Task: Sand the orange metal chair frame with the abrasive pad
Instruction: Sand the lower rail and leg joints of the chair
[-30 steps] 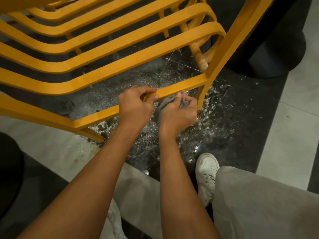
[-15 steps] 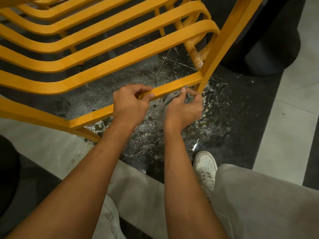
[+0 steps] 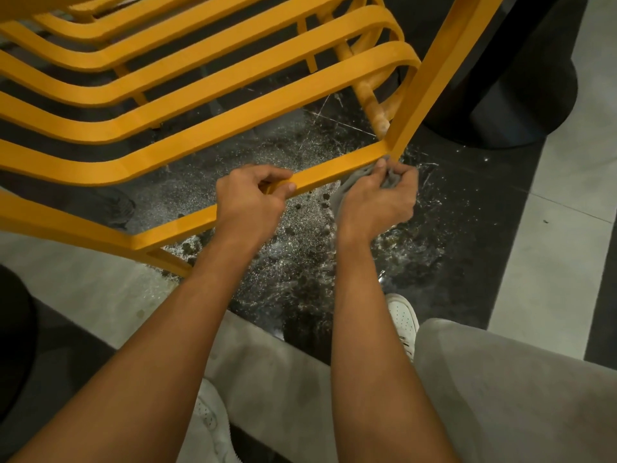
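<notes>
Dark speckled floor (image 3: 467, 228) carries the orange chair frame (image 3: 207, 128), white shoe (image 3: 404, 319).

I can read no text, label, brand or number anywhere around my hands; nothing on any surface I see carries legible writing.

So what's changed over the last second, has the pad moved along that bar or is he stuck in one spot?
The right hand has slid the grey abrasive pad along the lower bar to the right, from mid-bar up to the corner where it meets the upright leg. The left hand still grips the same bar, and nothing was let go. The chair itself looks unmoved.
</notes>
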A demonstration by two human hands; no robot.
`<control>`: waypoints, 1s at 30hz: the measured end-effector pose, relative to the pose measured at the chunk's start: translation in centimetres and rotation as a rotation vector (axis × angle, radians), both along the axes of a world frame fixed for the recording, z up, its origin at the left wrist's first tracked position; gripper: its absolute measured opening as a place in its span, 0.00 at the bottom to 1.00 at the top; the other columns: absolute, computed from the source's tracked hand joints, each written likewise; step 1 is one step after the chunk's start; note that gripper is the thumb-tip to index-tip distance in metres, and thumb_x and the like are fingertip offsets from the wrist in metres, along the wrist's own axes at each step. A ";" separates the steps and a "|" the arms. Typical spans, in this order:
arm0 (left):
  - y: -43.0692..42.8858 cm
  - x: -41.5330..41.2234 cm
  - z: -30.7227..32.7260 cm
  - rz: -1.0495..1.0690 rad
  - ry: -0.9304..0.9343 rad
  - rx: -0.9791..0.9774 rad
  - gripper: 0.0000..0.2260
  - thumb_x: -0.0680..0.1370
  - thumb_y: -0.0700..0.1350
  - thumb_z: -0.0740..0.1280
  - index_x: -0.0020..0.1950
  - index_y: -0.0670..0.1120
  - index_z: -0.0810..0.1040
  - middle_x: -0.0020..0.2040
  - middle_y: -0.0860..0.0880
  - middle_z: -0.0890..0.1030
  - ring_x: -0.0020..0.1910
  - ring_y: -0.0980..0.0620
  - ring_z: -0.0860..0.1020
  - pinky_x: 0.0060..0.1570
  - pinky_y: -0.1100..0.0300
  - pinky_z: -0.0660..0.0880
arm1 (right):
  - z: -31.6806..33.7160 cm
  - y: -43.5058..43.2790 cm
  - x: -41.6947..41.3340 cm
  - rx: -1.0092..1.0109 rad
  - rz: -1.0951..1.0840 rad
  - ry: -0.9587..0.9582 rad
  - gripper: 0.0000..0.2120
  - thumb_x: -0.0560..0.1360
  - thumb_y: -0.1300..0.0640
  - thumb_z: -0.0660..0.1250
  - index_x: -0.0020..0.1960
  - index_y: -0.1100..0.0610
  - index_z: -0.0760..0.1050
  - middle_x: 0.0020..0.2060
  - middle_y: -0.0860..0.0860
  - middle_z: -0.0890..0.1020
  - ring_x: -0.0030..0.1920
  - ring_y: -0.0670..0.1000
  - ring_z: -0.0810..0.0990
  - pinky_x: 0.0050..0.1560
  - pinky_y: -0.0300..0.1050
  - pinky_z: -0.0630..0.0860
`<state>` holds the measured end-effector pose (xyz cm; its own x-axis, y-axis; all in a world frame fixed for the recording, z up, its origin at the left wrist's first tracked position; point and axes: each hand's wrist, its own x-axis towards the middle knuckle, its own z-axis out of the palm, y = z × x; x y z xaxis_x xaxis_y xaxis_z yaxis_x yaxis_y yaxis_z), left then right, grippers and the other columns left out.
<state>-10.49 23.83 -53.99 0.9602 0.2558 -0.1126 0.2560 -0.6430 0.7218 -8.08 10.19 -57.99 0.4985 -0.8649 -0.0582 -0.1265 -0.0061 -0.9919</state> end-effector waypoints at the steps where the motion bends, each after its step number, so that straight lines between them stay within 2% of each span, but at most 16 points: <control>1: 0.0 0.0 0.0 0.002 0.000 -0.001 0.08 0.78 0.48 0.78 0.57 0.53 0.88 0.51 0.54 0.86 0.50 0.55 0.83 0.53 0.60 0.78 | 0.1 -0.3 0.2 -0.013 -0.011 -0.005 0.02 0.78 0.68 0.71 0.47 0.63 0.79 0.41 0.48 0.83 0.39 0.32 0.80 0.41 0.27 0.76; 5: -0.2 0.0 -0.1 0.001 -0.017 0.009 0.09 0.78 0.47 0.78 0.58 0.53 0.88 0.51 0.55 0.85 0.50 0.56 0.82 0.50 0.69 0.74 | -0.2 1.1 -1.1 -0.130 0.090 -0.007 0.02 0.79 0.67 0.71 0.47 0.64 0.79 0.42 0.53 0.84 0.39 0.37 0.79 0.40 0.24 0.71; 8: -0.1 -0.1 -0.2 -0.003 -0.026 0.004 0.08 0.78 0.47 0.77 0.57 0.52 0.88 0.50 0.56 0.85 0.49 0.57 0.82 0.48 0.71 0.73 | -0.8 1.6 -2.0 -0.161 0.175 0.014 0.02 0.78 0.67 0.71 0.47 0.63 0.79 0.43 0.55 0.84 0.41 0.44 0.81 0.40 0.23 0.71; 11: 0.0 -0.1 -0.1 -0.004 -0.018 -0.001 0.08 0.78 0.47 0.77 0.58 0.52 0.88 0.49 0.56 0.84 0.49 0.57 0.81 0.46 0.73 0.71 | -0.3 -0.2 -0.6 -0.113 0.103 0.021 0.02 0.79 0.68 0.70 0.48 0.64 0.79 0.41 0.51 0.83 0.38 0.37 0.81 0.38 0.25 0.72; 16: -0.1 -0.1 -0.1 -0.002 -0.022 -0.004 0.09 0.78 0.47 0.77 0.58 0.52 0.88 0.49 0.56 0.84 0.48 0.58 0.81 0.45 0.73 0.71 | 0.6 -0.6 0.1 0.031 0.022 0.016 0.02 0.80 0.67 0.69 0.50 0.66 0.78 0.43 0.49 0.83 0.41 0.25 0.78 0.41 0.22 0.72; 22: -0.2 -0.2 -0.2 0.012 -0.008 -0.015 0.08 0.78 0.47 0.77 0.58 0.53 0.88 0.49 0.55 0.84 0.48 0.57 0.81 0.45 0.68 0.74 | 0.5 1.4 -1.3 0.170 0.114 0.053 0.02 0.80 0.67 0.70 0.50 0.66 0.78 0.42 0.46 0.80 0.40 0.27 0.79 0.41 0.22 0.73; 24: -0.1 -0.1 -0.1 0.013 0.001 -0.021 0.08 0.78 0.47 0.77 0.58 0.53 0.88 0.49 0.55 0.84 0.48 0.57 0.82 0.46 0.66 0.76 | 0.8 0.3 -0.7 0.202 0.071 0.072 0.03 0.80 0.66 0.70 0.51 0.66 0.78 0.44 0.49 0.81 0.38 0.26 0.78 0.40 0.22 0.73; 27: -0.1 0.0 0.1 0.014 0.011 -0.012 0.09 0.78 0.47 0.77 0.58 0.53 0.88 0.50 0.55 0.84 0.48 0.57 0.81 0.45 0.71 0.73 | 1.3 0.2 -0.2 0.209 0.039 0.078 0.03 0.81 0.66 0.69 0.52 0.66 0.78 0.42 0.47 0.78 0.38 0.24 0.75 0.37 0.22 0.71; 30: -0.2 0.0 0.0 0.014 0.003 -0.014 0.09 0.78 0.46 0.77 0.58 0.53 0.88 0.50 0.55 0.85 0.49 0.56 0.82 0.48 0.68 0.76 | 1.4 2.1 -1.0 0.230 0.065 0.101 0.02 0.80 0.65 0.70 0.51 0.64 0.78 0.42 0.46 0.79 0.38 0.31 0.78 0.39 0.23 0.72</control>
